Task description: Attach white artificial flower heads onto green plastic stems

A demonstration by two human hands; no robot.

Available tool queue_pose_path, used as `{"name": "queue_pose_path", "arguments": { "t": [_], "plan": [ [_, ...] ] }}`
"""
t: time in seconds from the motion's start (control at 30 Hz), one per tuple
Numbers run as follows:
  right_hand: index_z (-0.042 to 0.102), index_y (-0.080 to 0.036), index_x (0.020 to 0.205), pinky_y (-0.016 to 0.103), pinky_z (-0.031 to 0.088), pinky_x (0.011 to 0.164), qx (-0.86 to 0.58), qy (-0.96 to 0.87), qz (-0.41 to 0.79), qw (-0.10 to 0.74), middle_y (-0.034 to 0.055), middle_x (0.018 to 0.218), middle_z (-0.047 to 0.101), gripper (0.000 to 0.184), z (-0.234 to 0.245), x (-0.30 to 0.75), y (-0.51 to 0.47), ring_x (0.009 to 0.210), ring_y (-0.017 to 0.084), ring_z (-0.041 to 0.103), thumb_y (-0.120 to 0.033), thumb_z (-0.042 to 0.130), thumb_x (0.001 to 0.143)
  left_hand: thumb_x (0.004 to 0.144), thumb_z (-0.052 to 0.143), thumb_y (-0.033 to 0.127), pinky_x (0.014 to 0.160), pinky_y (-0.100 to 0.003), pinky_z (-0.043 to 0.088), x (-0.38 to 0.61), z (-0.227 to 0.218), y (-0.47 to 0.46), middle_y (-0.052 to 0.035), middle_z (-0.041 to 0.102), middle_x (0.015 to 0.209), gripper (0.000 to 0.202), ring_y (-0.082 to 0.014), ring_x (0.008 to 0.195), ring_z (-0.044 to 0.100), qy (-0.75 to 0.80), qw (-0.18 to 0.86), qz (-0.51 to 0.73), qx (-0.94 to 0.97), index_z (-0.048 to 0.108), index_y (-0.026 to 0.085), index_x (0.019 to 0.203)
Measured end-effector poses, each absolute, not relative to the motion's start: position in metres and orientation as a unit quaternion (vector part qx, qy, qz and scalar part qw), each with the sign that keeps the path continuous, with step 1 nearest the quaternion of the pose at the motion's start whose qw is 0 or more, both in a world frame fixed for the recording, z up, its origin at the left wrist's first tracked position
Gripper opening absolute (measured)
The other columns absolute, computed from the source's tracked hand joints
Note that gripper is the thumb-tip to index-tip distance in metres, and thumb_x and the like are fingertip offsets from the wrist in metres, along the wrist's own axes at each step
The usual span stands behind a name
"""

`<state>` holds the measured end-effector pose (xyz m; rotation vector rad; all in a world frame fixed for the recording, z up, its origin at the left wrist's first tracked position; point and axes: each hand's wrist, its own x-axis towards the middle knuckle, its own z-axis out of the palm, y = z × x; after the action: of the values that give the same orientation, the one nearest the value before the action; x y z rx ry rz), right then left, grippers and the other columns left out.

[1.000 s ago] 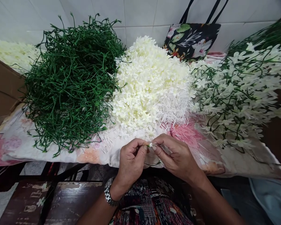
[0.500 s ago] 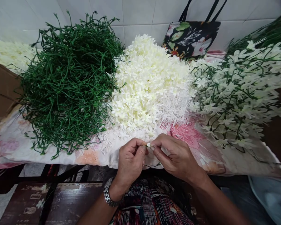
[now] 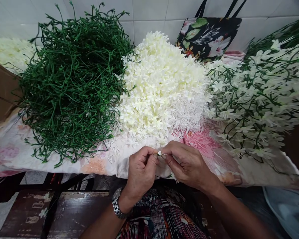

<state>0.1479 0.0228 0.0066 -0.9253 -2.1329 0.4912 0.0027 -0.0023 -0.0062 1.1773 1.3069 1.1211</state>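
Observation:
My left hand (image 3: 141, 171) and my right hand (image 3: 186, 164) meet at the front edge of a flower-printed cloth (image 3: 209, 146). Both pinch one tiny white flower piece (image 3: 159, 153) between thumb and fingertips. A thin green stem (image 3: 164, 176) hangs below the hands. Just behind them lies a large heap of loose cream-white flower heads (image 3: 161, 86). To its left is a tangled mound of bare green stems (image 3: 72, 83). On the right lies a pile of finished sprays, green stems with white flowers (image 3: 259, 93).
A black floral tote bag (image 3: 209, 36) leans on the white tiled wall behind the heaps. A brown cardboard box (image 3: 1, 89) stands at the far left with more white flowers (image 3: 7, 53) behind it. A dark wooden stool (image 3: 52, 212) is below left.
The hands stay pinched together on the small flower piece with only slight finger motion. The view has tilted down a little.

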Motion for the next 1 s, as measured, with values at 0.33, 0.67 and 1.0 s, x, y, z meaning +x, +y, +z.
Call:
{"name": "queue_pose_path", "arguments": {
  "t": [0.33, 0.67, 1.0],
  "plan": [
    [0.053, -0.017, 0.078, 0.024, 0.042, 0.053, -0.350, -0.834, 0.186, 0.384, 0.0023, 0.063, 0.057, 0.015, 0.002, 0.147, 0.024, 0.058, 0.012, 0.054, -0.007, 0.043, 0.084, 0.078, 0.046, 0.018, 0.039, -0.019, 0.032, 0.006, -0.002, -0.002, 0.0066, 0.044, 0.043, 0.016, -0.0072, 0.037, 0.040, 0.569, 0.468, 0.442, 0.511, 0.050, 0.018, 0.062],
    [0.052, -0.016, 0.076, 0.024, 0.043, 0.053, -0.355, -0.832, 0.173, 0.390, 0.0028, 0.063, 0.056, 0.016, 0.000, 0.144, 0.024, 0.059, 0.012, 0.052, -0.006, 0.043, 0.084, 0.078, 0.046, 0.017, 0.040, -0.019, 0.034, 0.008, -0.002, -0.002, 0.0072, 0.044, 0.041, 0.016, -0.0076, 0.037, 0.041, 0.582, 0.456, 0.435, 0.515, 0.052, 0.019, 0.063],
    [0.052, -0.017, 0.078, 0.024, 0.043, 0.053, -0.352, -0.839, 0.149, 0.388, 0.0016, 0.063, 0.055, 0.015, -0.003, 0.145, 0.025, 0.059, 0.012, 0.052, -0.007, 0.043, 0.085, 0.078, 0.048, 0.019, 0.037, -0.017, 0.032, 0.010, -0.003, -0.001, 0.0069, 0.045, 0.041, 0.014, -0.0074, 0.035, 0.041, 0.589, 0.481, 0.430, 0.486, 0.052, 0.018, 0.064]
  ]
}}
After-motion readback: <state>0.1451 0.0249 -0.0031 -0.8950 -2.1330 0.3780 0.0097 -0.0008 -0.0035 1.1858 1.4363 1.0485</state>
